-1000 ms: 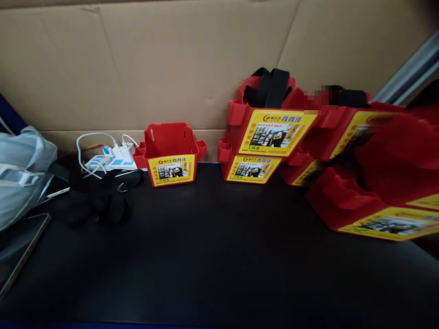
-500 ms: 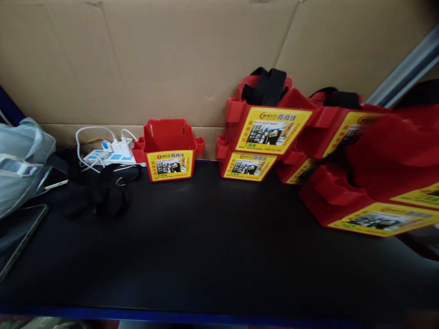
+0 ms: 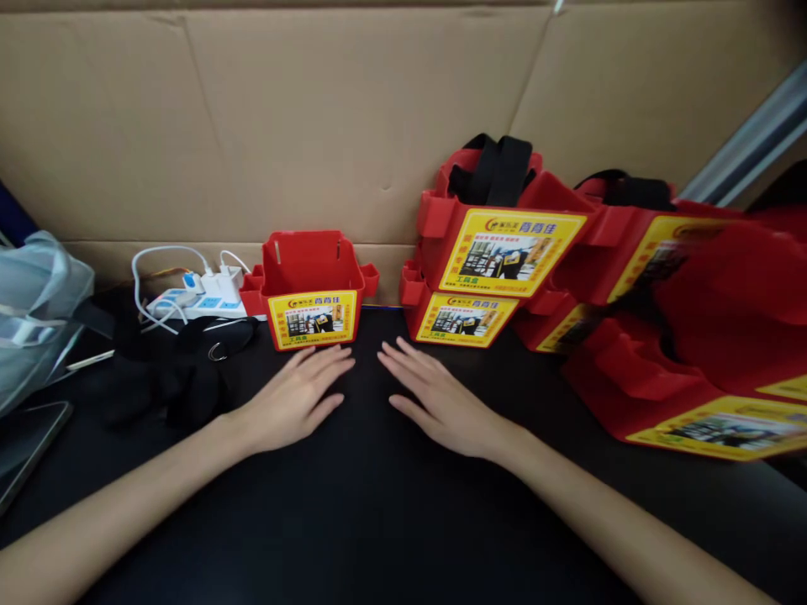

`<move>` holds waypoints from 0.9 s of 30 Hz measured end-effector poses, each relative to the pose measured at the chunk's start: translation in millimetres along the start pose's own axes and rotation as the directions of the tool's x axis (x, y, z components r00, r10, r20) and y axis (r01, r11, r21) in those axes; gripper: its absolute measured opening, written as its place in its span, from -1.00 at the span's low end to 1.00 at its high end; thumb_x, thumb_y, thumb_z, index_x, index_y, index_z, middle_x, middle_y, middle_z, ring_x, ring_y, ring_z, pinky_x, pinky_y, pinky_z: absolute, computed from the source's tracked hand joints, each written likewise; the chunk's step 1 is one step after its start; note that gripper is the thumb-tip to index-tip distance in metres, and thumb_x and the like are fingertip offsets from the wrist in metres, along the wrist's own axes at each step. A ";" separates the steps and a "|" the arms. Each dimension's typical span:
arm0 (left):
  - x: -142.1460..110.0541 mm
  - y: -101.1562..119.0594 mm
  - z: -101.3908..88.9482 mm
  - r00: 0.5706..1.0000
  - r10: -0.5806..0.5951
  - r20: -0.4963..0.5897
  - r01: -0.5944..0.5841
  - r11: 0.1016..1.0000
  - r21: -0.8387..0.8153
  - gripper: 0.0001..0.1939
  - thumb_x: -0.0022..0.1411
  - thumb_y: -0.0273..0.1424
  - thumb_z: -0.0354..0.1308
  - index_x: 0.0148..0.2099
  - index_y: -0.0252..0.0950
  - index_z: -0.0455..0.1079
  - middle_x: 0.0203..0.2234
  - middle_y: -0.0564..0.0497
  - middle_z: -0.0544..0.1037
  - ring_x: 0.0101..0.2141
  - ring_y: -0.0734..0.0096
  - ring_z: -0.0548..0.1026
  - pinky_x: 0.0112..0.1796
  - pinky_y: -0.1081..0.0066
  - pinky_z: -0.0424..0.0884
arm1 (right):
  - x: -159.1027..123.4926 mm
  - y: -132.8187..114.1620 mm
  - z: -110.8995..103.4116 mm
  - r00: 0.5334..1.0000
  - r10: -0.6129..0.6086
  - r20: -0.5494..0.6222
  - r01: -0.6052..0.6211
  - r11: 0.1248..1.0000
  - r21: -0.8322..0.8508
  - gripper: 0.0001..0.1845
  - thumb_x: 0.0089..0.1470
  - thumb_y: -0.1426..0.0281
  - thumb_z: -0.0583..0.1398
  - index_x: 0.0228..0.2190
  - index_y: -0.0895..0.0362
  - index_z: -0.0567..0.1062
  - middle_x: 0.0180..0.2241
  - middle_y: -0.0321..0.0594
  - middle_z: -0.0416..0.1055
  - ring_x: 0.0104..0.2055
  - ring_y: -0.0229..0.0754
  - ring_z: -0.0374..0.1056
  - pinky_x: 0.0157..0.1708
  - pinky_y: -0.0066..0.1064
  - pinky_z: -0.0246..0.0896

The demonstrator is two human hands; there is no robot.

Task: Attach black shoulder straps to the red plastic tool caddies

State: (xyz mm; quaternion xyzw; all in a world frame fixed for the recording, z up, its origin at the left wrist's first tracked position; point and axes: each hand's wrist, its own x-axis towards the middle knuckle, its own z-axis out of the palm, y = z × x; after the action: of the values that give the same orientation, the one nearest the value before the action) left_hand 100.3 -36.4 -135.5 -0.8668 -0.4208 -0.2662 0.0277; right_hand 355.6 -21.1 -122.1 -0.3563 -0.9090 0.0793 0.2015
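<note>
Brings left hand [image 3: 296,399] and right hand [image 3: 438,402] into mid-frame, absent half a second ago | spreads both, grips nothing | faces red box [image 3: 312,309] left of frame centre, just beyond left hand, cannot tell if touching | puts box within reach, ungrasped

Purple “背背佳” and, apparently, green “工具盒” on yellow labels [image 3: 313,318] of the lone red box [image 3: 303,273] and leftmost box stack [image 3: 482,290]
</note>
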 end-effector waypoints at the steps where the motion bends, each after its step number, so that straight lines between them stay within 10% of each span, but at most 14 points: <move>1: -0.8 -2.8 7.2 0.996 0.027 0.081 -0.027 1.000 -0.005 -0.61 0.27 -0.30 -0.06 0.13 -0.25 0.17 0.07 -0.10 0.29 0.06 0.23 0.26 0.04 0.13 0.21 | 0.0 5.1 8.6 0.998 0.000 0.070 0.001 1.000 -0.019 -0.45 0.18 0.17 -0.08 0.18 0.02 0.04 0.23 -0.24 -0.06 0.27 -0.08 -0.24 0.19 -0.08 -0.17; 4: -6.0 -11.5 28.3 0.955 0.051 0.293 -0.049 0.999 -0.016 -0.54 0.29 -0.27 -0.14 0.21 -0.21 0.06 0.17 -0.08 0.16 0.17 0.24 0.09 0.12 0.10 0.07 | -2.7 18.6 28.2 0.978 0.037 0.205 -0.030 0.999 -0.038 -0.47 0.19 0.16 -0.11 0.16 0.01 0.08 0.23 -0.25 -0.08 0.27 -0.11 -0.24 0.19 -0.06 -0.19; 9: -10.7 -12.5 37.0 0.951 0.066 0.302 -0.056 0.998 -0.041 -0.55 0.28 -0.28 -0.14 0.20 -0.19 0.07 0.18 -0.07 0.15 0.18 0.22 0.07 0.12 0.06 0.05 | -3.8 24.0 33.5 0.975 0.026 0.221 -0.019 0.999 -0.032 -0.52 0.20 0.20 -0.09 0.14 -0.04 0.13 0.23 -0.27 -0.08 0.27 -0.13 -0.22 0.20 -0.04 -0.25; 13: 0.1 -14.9 21.9 0.993 0.066 0.097 -0.078 0.990 0.118 -0.56 0.23 -0.41 -0.09 0.16 -0.24 0.13 0.19 -0.14 0.10 0.18 0.13 0.05 0.13 0.02 -0.01 | -1.6 22.6 32.6 0.980 0.018 0.200 -0.013 1.000 -0.028 -0.52 0.19 0.21 -0.09 0.13 -0.05 0.14 0.23 -0.26 -0.06 0.27 -0.12 -0.21 0.19 -0.03 -0.26; 18: 19.1 -44.3 -7.5 0.965 -0.086 -0.248 0.167 0.931 0.325 -0.47 0.20 -0.40 -0.04 0.21 -0.36 0.02 0.13 -0.26 0.19 0.14 0.03 0.09 0.12 -0.04 -0.11 | -1.9 21.9 34.4 0.982 0.012 0.190 -0.005 0.999 -0.037 -0.53 0.19 0.20 -0.09 0.12 -0.03 0.17 0.22 -0.24 -0.02 0.26 -0.12 -0.17 0.19 -0.06 -0.20; 22: 14.0 -51.7 -23.4 0.955 -0.088 -0.282 0.161 0.956 0.246 -0.66 0.26 -0.43 -0.12 0.06 -0.28 0.24 -0.17 -0.11 0.45 -0.15 0.25 0.38 -0.01 0.10 0.11 | -2.1 24.1 34.4 0.992 0.089 -0.087 -0.086 0.996 0.030 -0.44 0.17 0.19 -0.07 0.17 0.05 0.03 0.22 -0.14 -0.05 0.24 -0.09 -0.11 0.18 -0.10 -0.12; 27: -19.2 -1.5 -33.2 0.972 -0.010 -0.233 0.032 0.996 0.088 -0.63 0.25 -0.53 -0.12 0.07 -0.18 0.23 -0.22 0.00 0.47 -0.23 0.37 0.38 -0.12 0.22 0.16 | -1.0 31.3 23.2 0.800 0.286 -0.528 -0.067 0.917 0.394 -0.48 0.20 0.20 -0.15 0.17 0.01 -0.02 0.19 -0.13 0.00 0.20 -0.06 0.01 0.15 -0.05 -0.08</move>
State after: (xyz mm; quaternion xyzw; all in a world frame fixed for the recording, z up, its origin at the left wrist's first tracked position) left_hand 74.9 -58.2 -116.6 -0.8230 -0.4355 -0.3467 0.1135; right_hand 365.7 1.1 -152.3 -0.4054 -0.7375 0.1497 0.5190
